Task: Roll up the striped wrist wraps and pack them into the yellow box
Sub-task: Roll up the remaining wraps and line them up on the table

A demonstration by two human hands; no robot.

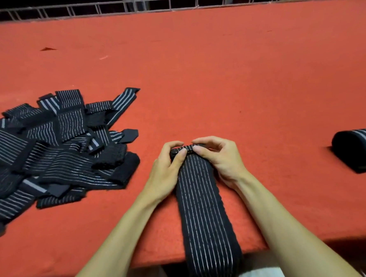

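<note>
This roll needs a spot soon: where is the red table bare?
Bare tabletop lies between the right hand and the rolled wrap at the right edge, and across the far half up to the wire rail. The left is crowded by the pile of loose wraps.

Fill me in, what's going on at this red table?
A person is rolling a black elastic wrist wrap with thin white stripes on a red felt-covered table. The left hand and right hand pinch its far end, where a small roll has formed; the rest lies flat and hangs over the near edge. A pile of unrolled striped wraps sits to the left, and one finished black roll with white stripes lies at the right. No yellow box is in view.
</note>
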